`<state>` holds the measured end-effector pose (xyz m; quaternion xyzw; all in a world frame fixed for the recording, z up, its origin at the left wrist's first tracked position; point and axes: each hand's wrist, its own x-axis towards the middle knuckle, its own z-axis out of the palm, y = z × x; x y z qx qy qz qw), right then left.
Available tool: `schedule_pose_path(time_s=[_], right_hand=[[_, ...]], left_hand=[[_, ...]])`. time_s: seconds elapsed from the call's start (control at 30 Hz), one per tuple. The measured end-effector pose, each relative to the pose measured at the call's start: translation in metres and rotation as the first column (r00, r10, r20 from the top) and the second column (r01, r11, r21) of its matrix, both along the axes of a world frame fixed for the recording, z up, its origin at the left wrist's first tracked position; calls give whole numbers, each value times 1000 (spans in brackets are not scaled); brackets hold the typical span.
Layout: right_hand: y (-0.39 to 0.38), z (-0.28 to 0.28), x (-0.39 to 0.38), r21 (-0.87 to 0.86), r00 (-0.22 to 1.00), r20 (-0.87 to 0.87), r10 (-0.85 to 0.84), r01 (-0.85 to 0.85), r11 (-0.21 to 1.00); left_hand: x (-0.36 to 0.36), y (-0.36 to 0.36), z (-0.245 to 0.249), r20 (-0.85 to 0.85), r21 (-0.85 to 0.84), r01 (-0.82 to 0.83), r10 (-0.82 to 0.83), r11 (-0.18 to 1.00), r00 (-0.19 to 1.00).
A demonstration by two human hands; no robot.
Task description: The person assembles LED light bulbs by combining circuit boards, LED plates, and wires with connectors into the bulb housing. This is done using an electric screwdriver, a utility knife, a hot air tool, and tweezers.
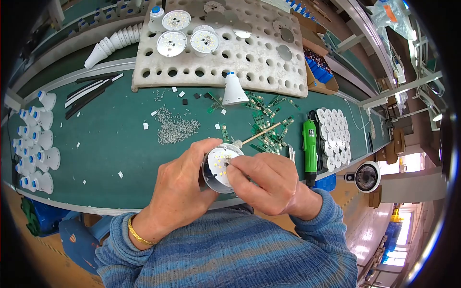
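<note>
My left hand (185, 180) is wrapped round a round lamp housing (210, 178) near the table's front edge. Inside its rim lies a white LED board (220, 165) with yellow chips. The fingertips of my right hand (264, 180) are pressed together at the right side of that board; what they pinch, if anything, is too small to make out. Just beyond the housing, a thin wooden stick (260, 133) points up to the right. A pile of small screws (175, 127) lies behind my left hand, and green circuit boards (269, 129) are scattered behind my right hand.
A white board with holes (221, 60) spans the back, carrying lamps and discs. One white lamp cone (234, 90) stands before it. Lamp housings (43, 139) fill the left side. A green electric screwdriver (309, 146) and stacked white discs (333, 137) lie right; a fan (367, 176) is beyond.
</note>
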<state>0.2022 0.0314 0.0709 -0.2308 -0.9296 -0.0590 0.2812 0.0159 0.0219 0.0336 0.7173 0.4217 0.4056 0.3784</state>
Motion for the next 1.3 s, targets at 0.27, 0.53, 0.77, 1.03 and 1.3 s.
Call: schedule_pose_path(time_s=[0.27, 0.53, 0.77, 1.03, 1.3], right_hand=[[-5, 2, -1, 39, 989, 147, -16, 10, 999], [-5, 9, 3, 64, 973, 231, 8, -23, 998], [-1, 6, 6, -21, 986, 156, 54, -51, 998], [-4, -1, 7, -51, 991, 100, 83, -78, 996], [-8, -11, 5, 1, 996, 5, 86, -86, 996]], left_hand=[[1, -3, -3, 14, -54, -12, 13, 998, 1000], [0, -3, -3, 25, -100, 24, -22, 995, 999], [1, -4, -9, 137, -159, 55, -33, 986, 990], [-12, 1, 2, 657, -461, 457, -53, 761, 752], [-3, -7, 7, 541, -540, 258, 96, 801, 835]])
